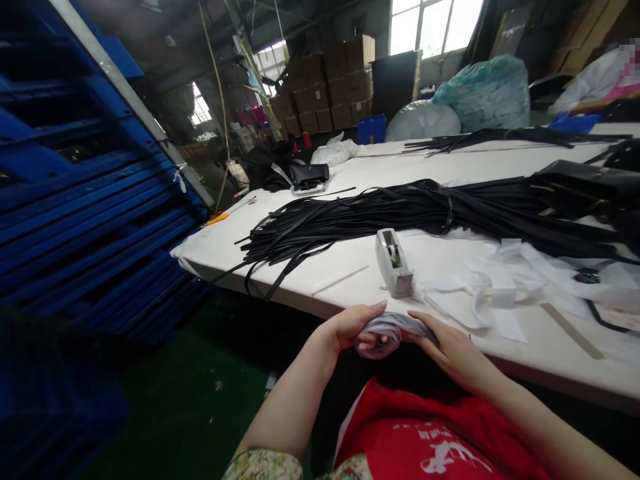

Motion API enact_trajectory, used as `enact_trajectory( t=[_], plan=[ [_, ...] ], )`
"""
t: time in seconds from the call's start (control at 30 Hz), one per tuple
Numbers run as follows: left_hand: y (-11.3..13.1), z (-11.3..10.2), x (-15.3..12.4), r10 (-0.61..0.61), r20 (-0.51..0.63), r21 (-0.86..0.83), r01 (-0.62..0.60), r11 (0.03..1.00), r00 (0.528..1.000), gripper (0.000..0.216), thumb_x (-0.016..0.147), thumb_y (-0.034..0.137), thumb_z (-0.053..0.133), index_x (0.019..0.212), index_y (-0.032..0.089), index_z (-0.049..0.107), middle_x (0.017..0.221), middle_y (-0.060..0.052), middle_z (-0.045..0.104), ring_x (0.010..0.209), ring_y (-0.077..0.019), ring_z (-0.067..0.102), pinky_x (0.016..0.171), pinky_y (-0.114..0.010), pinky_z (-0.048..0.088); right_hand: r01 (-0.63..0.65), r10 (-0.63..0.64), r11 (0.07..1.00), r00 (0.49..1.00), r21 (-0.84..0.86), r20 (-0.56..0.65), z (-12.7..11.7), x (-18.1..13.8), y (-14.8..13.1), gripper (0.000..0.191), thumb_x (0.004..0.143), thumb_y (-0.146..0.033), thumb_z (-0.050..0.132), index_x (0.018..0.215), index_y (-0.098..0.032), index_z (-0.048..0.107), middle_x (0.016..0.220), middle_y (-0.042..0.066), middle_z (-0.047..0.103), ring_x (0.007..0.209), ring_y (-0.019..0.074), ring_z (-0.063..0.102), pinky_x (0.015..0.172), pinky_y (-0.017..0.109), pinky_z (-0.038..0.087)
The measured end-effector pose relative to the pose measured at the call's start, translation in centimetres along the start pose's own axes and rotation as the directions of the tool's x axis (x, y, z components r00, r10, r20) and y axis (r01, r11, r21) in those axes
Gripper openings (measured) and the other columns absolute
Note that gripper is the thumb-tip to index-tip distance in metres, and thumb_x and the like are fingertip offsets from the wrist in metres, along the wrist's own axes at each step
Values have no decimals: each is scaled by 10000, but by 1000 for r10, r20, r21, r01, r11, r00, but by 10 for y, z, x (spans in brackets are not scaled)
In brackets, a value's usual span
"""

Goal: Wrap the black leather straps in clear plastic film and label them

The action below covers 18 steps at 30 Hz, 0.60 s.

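Observation:
At the table's near edge, a soft grey bunched piece of thin plastic or cloth [395,327] is held between my two hands; I cannot tell which material it is. My left hand [353,325] is closed on its left end, fingers curled into the coiled part. The other end is gripped by my right hand [447,343], its thumb on top. Just beyond my hands stands a white tape dispenser [394,263] on the white-covered table [345,273]. Behind it lies a long bundle of black straps [360,217], tied partway along.
White paper strips [493,293] are scattered on the right, with a brown strip [573,330] nearby. A black bag [309,177] sits at the far left of the table. Blue stacked pallets [85,220] rise on the left. Another person's sleeve [590,83] shows at the far right.

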State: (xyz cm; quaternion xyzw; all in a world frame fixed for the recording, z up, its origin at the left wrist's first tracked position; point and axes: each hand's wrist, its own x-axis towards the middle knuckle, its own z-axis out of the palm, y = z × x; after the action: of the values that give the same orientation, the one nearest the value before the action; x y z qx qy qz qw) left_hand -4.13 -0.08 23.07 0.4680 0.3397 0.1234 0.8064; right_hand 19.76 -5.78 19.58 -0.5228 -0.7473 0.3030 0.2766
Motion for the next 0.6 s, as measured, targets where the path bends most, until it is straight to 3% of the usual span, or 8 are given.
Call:
enact_trajectory(
  t=[0.07,0.17,0.27,0.37,0.47,0.53,0.6],
  plan=[
    [1,3,5,35,25,-126,-31,992,999,663,914,664,379,650,110,632,314,78,296,255,-69,248,332,-211,225,-5,-12,979,996,202,83,12,-1,-7,440,984,-519,365,1238,-215,556,1006,80,703,824,226,652,737,354,517],
    [-1,18,14,68,11,-334,-61,941,998,724,948,664,270,657,111,636,311,74,250,284,-82,290,384,-207,276,-94,16,873,986,479,165,32,-2,-20,549,961,-656,279,1017,-193,569,611,-9,537,515,151,469,493,278,400],
    [-10,40,24,136,-106,-535,-171,828,985,739,957,672,211,687,129,633,351,77,249,334,-81,280,465,-214,350,-158,98,782,986,603,132,42,-2,-26,635,891,-767,296,1009,-193,541,547,-36,457,457,132,402,437,262,338],
    [-24,52,31,191,-206,-582,-277,765,960,686,935,694,286,742,137,637,428,63,323,430,-101,381,561,-250,431,-181,151,814,984,552,100,31,0,-21,630,895,-739,349,1136,-186,533,597,-21,520,474,144,452,439,261,364],
    [-36,48,33,245,-318,-371,-358,857,916,605,871,694,469,787,123,648,567,7,511,610,-149,540,703,-313,494,-128,95,936,989,328,115,4,-2,-8,533,932,-636,403,1139,-181,586,786,46,661,645,194,588,586,299,472],
    [-42,42,32,327,-427,-60,-387,920,843,509,845,618,578,881,117,666,733,-34,628,751,-172,594,787,-317,493,-68,33,985,976,156,214,-14,-5,-1,445,929,-575,470,1110,-206,640,955,72,715,830,237,646,756,332,495],
    [-44,40,29,414,-398,240,-343,908,819,449,853,526,607,1065,134,660,887,-54,681,847,-181,615,834,-312,487,-31,19,999,954,33,299,-26,-10,2,378,886,-548,567,1056,-233,688,988,61,739,875,251,665,808,334,488]
  ],
)
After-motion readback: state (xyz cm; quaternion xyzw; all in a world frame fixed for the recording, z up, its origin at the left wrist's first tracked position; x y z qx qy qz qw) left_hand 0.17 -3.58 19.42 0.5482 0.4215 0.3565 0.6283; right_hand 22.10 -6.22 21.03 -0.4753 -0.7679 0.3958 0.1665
